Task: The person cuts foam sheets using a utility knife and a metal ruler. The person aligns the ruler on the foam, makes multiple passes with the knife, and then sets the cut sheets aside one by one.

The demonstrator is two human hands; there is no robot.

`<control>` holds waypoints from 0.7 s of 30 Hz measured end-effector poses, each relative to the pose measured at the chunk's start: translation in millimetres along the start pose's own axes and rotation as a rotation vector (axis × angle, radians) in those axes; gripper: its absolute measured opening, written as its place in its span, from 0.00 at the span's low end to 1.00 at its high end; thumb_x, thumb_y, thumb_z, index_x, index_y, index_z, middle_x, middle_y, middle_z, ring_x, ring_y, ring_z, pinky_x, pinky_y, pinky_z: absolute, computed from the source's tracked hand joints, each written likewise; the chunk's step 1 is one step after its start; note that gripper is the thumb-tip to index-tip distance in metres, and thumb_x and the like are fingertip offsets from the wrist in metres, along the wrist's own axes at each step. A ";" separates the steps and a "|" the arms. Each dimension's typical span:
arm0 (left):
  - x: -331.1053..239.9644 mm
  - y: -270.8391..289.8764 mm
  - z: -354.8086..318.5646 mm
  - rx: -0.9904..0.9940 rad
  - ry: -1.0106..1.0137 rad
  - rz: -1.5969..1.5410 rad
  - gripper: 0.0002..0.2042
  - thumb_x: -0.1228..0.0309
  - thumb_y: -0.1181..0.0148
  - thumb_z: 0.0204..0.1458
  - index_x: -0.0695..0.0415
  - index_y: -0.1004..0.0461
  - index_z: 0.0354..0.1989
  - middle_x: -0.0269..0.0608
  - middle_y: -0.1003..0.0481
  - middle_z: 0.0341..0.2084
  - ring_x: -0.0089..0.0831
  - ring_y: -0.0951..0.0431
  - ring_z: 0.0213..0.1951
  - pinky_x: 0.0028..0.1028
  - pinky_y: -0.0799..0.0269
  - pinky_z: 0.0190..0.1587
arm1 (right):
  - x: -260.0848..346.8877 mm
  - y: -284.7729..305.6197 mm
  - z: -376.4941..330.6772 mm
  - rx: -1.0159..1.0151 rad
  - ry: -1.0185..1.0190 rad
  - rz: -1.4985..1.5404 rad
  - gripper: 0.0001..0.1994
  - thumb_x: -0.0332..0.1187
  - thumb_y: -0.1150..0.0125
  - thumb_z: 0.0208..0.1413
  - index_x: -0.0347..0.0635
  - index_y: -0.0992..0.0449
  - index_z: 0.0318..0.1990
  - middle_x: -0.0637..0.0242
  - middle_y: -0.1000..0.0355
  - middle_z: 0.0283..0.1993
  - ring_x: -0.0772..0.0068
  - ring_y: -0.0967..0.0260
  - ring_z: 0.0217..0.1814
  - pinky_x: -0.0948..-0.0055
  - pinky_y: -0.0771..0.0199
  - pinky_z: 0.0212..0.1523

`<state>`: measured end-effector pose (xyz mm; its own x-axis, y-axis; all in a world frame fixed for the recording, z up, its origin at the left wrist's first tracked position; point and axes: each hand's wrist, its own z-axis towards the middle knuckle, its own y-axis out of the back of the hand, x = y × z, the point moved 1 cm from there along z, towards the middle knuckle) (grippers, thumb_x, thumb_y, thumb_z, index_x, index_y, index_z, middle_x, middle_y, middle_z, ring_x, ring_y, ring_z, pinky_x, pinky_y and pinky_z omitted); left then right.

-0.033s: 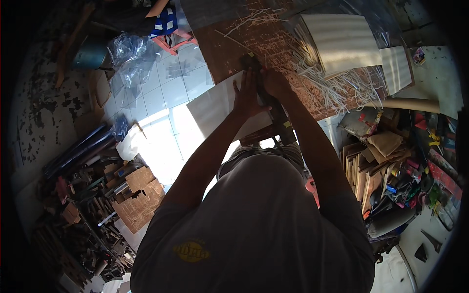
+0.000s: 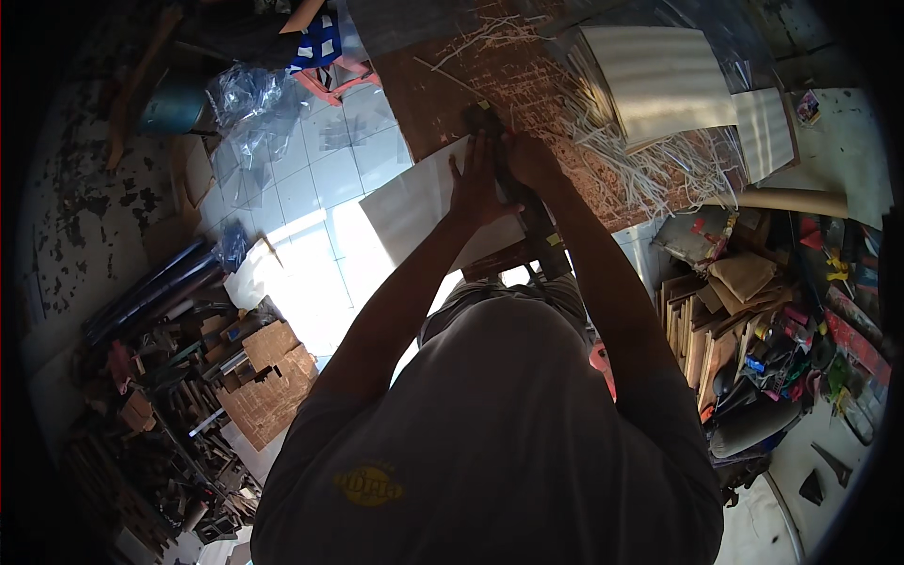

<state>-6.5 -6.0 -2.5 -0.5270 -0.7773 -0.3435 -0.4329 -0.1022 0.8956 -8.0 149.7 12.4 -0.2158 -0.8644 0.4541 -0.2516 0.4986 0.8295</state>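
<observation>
A pale rectangular sheet (image 2: 405,212) lies at an angle on the brown board worktop (image 2: 414,94), its left part reaching past the board's edge. Along the sheet's right side runs a long dark straight bar (image 2: 540,226) with yellow patches near both ends. My left hand (image 2: 478,188) lies flat with fingers stretched over the sheet and the bar, its thumb across the bar. Close against the bar's right side, toward its far end, my right hand (image 2: 533,162) is closed. Whatever its fingers hold is hidden from view.
Thin pale strips (image 2: 640,174) are heaped on the worktop to the right, beside stacked pale sheets (image 2: 659,85). Wood offcuts (image 2: 273,377) pile up at lower left. Brown boards (image 2: 706,320) and tools crowd the right. Clear plastic (image 2: 250,104) lies on the tiled floor.
</observation>
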 end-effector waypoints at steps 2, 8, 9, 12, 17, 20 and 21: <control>-3.2 2.0 1.8 0.022 0.008 0.004 0.73 0.38 0.20 0.33 0.61 0.65 0.81 0.52 0.67 0.81 0.47 0.69 0.82 0.71 0.63 0.75 | -1.7 -3.2 -9.7 0.023 -0.039 -0.021 0.21 0.41 0.60 0.75 0.35 0.21 0.47 0.42 0.20 0.43 0.42 0.18 0.47 0.50 0.16 0.48; 3.4 -7.6 0.4 -0.035 -0.009 -0.030 0.73 0.38 0.20 0.31 0.65 0.60 0.79 0.55 0.66 0.80 0.50 0.67 0.81 0.72 0.62 0.73 | -30.7 -19.3 -106.3 0.039 -0.089 0.081 0.18 0.40 0.57 0.75 0.33 0.24 0.46 0.46 0.22 0.43 0.45 0.18 0.41 0.49 0.16 0.45; 1.1 -7.2 0.4 -0.026 -0.017 -0.034 0.73 0.38 0.20 0.31 0.65 0.60 0.79 0.55 0.66 0.80 0.50 0.67 0.81 0.72 0.62 0.73 | -42.7 -31.3 -126.7 0.070 -0.185 0.118 0.19 0.40 0.57 0.75 0.33 0.25 0.45 0.46 0.23 0.42 0.44 0.19 0.39 0.49 0.16 0.44; -2.7 -5.2 3.9 0.008 -0.003 0.020 0.74 0.36 0.21 0.32 0.65 0.63 0.80 0.53 0.70 0.81 0.49 0.70 0.82 0.71 0.62 0.74 | -84.6 -71.8 -194.2 0.080 0.091 -0.114 0.19 0.41 0.56 0.74 0.32 0.27 0.43 0.45 0.25 0.40 0.41 0.20 0.36 0.46 0.18 0.41; -0.9 -8.9 5.7 -0.023 -0.029 0.014 0.73 0.36 0.21 0.32 0.67 0.61 0.79 0.56 0.69 0.81 0.52 0.69 0.81 0.74 0.60 0.72 | -88.2 -76.3 -244.2 0.104 -0.257 0.199 0.18 0.44 0.59 0.76 0.36 0.29 0.49 0.41 0.22 0.32 0.34 0.21 0.40 0.39 0.22 0.36; 0.9 -7.1 3.4 0.004 -0.023 0.022 0.73 0.35 0.21 0.33 0.67 0.62 0.79 0.56 0.69 0.81 0.53 0.69 0.81 0.74 0.60 0.72 | -88.5 -62.4 -246.7 0.069 -0.230 0.154 0.19 0.45 0.59 0.76 0.37 0.29 0.49 0.42 0.22 0.32 0.33 0.22 0.40 0.40 0.22 0.37; 0.5 -7.2 3.2 0.003 -0.033 0.026 0.73 0.35 0.21 0.33 0.67 0.62 0.79 0.56 0.69 0.81 0.53 0.69 0.81 0.74 0.60 0.72 | -87.2 -56.4 -248.3 0.078 -0.139 0.115 0.20 0.47 0.58 0.76 0.37 0.28 0.50 0.42 0.22 0.33 0.33 0.22 0.40 0.40 0.22 0.37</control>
<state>-6.0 -3.7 -10.1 -0.5619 -0.7587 -0.3297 -0.4209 -0.0809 0.9035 259.3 180.9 6.7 -0.3744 -0.7870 0.4904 -0.2894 0.6016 0.7445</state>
